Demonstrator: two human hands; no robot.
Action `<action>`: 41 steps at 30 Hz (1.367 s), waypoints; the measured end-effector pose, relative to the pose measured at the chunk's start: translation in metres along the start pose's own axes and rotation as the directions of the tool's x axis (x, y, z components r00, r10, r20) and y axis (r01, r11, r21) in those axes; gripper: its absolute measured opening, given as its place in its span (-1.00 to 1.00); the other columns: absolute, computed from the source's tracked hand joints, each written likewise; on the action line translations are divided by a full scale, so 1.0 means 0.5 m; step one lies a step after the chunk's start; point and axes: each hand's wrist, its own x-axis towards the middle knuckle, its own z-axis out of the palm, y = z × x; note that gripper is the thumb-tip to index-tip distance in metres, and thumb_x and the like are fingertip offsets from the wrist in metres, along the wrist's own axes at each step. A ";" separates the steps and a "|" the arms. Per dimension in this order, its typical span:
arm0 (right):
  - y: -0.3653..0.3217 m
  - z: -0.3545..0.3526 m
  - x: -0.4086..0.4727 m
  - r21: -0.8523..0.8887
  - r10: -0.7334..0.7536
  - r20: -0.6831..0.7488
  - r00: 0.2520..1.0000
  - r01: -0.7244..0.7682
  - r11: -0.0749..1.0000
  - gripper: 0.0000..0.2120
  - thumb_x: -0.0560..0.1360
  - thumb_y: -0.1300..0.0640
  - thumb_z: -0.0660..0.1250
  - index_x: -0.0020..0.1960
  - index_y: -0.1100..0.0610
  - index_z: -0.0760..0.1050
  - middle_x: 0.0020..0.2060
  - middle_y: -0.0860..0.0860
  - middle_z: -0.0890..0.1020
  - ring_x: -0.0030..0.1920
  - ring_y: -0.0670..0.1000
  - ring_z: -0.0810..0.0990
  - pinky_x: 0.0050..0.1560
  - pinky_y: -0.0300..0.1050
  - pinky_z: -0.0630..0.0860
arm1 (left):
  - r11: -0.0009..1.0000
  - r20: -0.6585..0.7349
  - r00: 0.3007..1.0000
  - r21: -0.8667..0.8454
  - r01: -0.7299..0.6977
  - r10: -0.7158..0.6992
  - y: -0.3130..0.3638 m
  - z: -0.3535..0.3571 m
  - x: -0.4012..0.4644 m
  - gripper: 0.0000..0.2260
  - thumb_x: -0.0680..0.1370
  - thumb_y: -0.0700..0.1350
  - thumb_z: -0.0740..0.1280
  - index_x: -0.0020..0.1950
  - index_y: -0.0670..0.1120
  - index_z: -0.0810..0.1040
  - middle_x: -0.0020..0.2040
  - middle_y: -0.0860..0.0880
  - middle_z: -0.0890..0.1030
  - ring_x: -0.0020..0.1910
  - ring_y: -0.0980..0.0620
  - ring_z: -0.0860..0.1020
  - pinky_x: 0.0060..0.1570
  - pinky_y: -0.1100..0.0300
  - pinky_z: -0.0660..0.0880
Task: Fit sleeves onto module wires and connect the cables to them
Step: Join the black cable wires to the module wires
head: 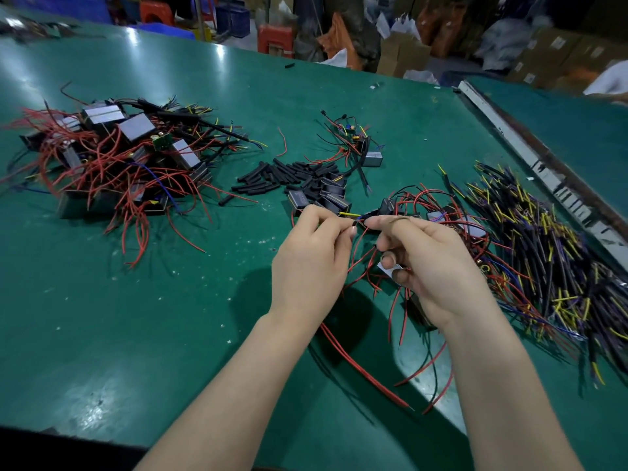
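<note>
Frame centre: left hand pinches yellow wire; right hand pinches the mating black cable end, module tucked under its lower fingers. Advice: align tips coaxially, keep slack.

A factory assembly bench in a stockroom-like workshop.

A wide green worktable carries heaps of the same parts: small boxed modules with red wires, a scatter of black sleeves, and a thick bundle of black and yellow cables. Behind the table stand stacked cardboard boxes, red plastic stools and blue crates.
</note>
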 end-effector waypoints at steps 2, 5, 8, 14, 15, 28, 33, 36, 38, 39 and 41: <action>0.003 0.005 0.002 -0.022 -0.004 -0.008 1.000 0.004 1.000 -0.72 0.51 0.19 0.26 -0.26 -0.01 0.68 -0.46 -0.11 0.52 -0.51 -0.14 0.42 -0.53 -0.35 0.22 | 1.000 0.000 1.000 -0.001 -0.003 0.003 0.001 0.000 0.000 -0.88 0.55 -0.15 0.35 -0.01 -0.15 0.65 -0.07 -0.06 0.55 -0.18 -0.08 0.55 -0.27 -0.01 0.51; 0.007 0.013 0.006 -0.038 -0.025 -0.033 0.999 0.024 0.999 -0.71 0.53 0.23 0.26 -0.26 0.03 0.67 -0.49 -0.12 0.52 -0.52 -0.14 0.41 -0.55 -0.39 0.27 | 1.000 -0.002 1.000 0.001 -0.014 0.014 0.003 -0.001 0.000 -0.88 0.54 -0.16 0.35 -0.01 -0.15 0.65 -0.07 -0.06 0.56 -0.18 -0.09 0.55 -0.28 -0.01 0.52; 0.011 0.015 0.007 -0.034 -0.051 -0.052 0.997 0.049 0.998 -0.71 0.54 0.25 0.25 -0.26 0.06 0.65 -0.50 -0.12 0.52 -0.53 -0.15 0.42 -0.54 -0.42 0.30 | 1.000 0.001 1.000 0.004 -0.031 0.031 0.003 0.000 -0.001 -0.88 0.54 -0.17 0.35 0.00 -0.17 0.65 -0.07 -0.07 0.56 -0.19 -0.10 0.56 -0.30 -0.02 0.52; 0.018 0.012 0.012 -0.083 -0.056 -0.060 0.997 0.051 0.995 -0.71 0.53 0.23 0.25 -0.28 0.04 0.63 -0.50 -0.11 0.53 -0.54 -0.14 0.43 -0.54 -0.42 0.29 | 0.999 0.020 0.999 -0.015 -0.049 0.050 0.004 0.002 0.001 -0.88 0.54 -0.21 0.34 -0.01 -0.21 0.64 -0.06 -0.10 0.56 -0.18 -0.14 0.55 -0.27 -0.05 0.52; 0.019 0.012 0.013 -0.092 -0.054 -0.059 0.997 0.048 0.995 -0.72 0.53 0.23 0.24 -0.28 0.04 0.62 -0.50 -0.11 0.54 -0.54 -0.14 0.43 -0.54 -0.42 0.29 | 0.998 0.028 0.998 -0.018 -0.052 0.052 0.003 0.002 0.001 -0.88 0.54 -0.21 0.33 -0.01 -0.22 0.64 -0.07 -0.11 0.56 -0.18 -0.15 0.54 -0.27 -0.05 0.51; 0.039 0.012 0.020 -0.338 -0.158 -0.089 0.984 0.119 0.934 -0.81 0.50 0.11 0.28 -0.25 0.02 0.58 -0.48 -0.12 0.57 -0.39 -0.08 0.52 -0.20 -0.05 0.52 | 0.996 0.028 0.997 0.053 -0.078 0.077 -0.002 0.006 -0.002 -0.89 0.51 -0.20 0.33 -0.10 -0.19 0.64 -0.13 -0.09 0.56 -0.24 -0.15 0.54 -0.36 -0.01 0.48; 0.039 0.012 0.020 -0.429 -0.220 -0.106 0.970 0.155 0.890 -0.82 0.54 0.01 0.28 -0.15 0.03 0.60 -0.37 -0.06 0.61 -0.22 0.06 0.59 0.00 0.10 0.55 | 0.992 0.054 0.994 0.084 -0.098 0.094 -0.001 0.006 -0.004 -0.95 0.49 -0.24 0.36 -0.11 -0.18 0.63 -0.13 -0.08 0.57 -0.24 -0.14 0.53 -0.37 0.01 0.46; 0.037 0.011 0.018 -0.542 -0.264 -0.076 0.962 0.182 0.820 -0.72 0.57 -0.10 0.23 -0.08 0.07 0.59 -0.33 -0.07 0.61 -0.17 0.07 0.62 -0.01 0.00 0.53 | 0.990 0.082 0.991 0.089 -0.113 0.106 -0.002 0.008 -0.004 -0.94 0.48 -0.29 0.36 -0.10 -0.19 0.62 -0.12 -0.10 0.56 -0.24 -0.16 0.52 -0.34 0.00 0.46; 0.035 0.011 0.018 -0.582 -0.288 -0.043 0.957 0.210 0.785 -0.70 0.58 -0.11 0.21 -0.07 0.09 0.57 -0.34 -0.07 0.59 -0.16 0.07 0.62 -0.04 -0.04 0.52 | 0.989 0.089 0.990 0.088 -0.119 0.111 -0.004 0.009 -0.003 -0.94 0.48 -0.29 0.36 -0.10 -0.20 0.62 -0.12 -0.10 0.56 -0.23 -0.16 0.51 -0.33 0.01 0.46; 0.035 0.010 0.018 -0.602 -0.303 -0.026 0.953 0.227 0.765 -0.69 0.58 -0.11 0.21 -0.08 0.10 0.56 -0.35 -0.07 0.58 -0.17 0.07 0.61 -0.06 -0.06 0.51 | 0.989 0.090 0.989 0.087 -0.121 0.113 -0.004 0.009 -0.003 -0.95 0.49 -0.28 0.36 -0.09 -0.20 0.62 -0.13 -0.10 0.55 -0.24 -0.16 0.51 -0.34 0.01 0.45; 0.035 0.008 0.019 -0.635 -0.327 0.000 0.945 0.253 0.730 -0.70 0.59 -0.09 0.21 -0.09 0.11 0.55 -0.35 -0.04 0.59 -0.19 0.08 0.60 -0.09 -0.05 0.49 | 0.988 0.093 0.988 0.085 -0.132 0.124 -0.006 0.009 -0.002 -0.95 0.50 -0.26 0.35 -0.11 -0.20 0.62 -0.14 -0.10 0.55 -0.24 -0.17 0.50 -0.34 0.03 0.44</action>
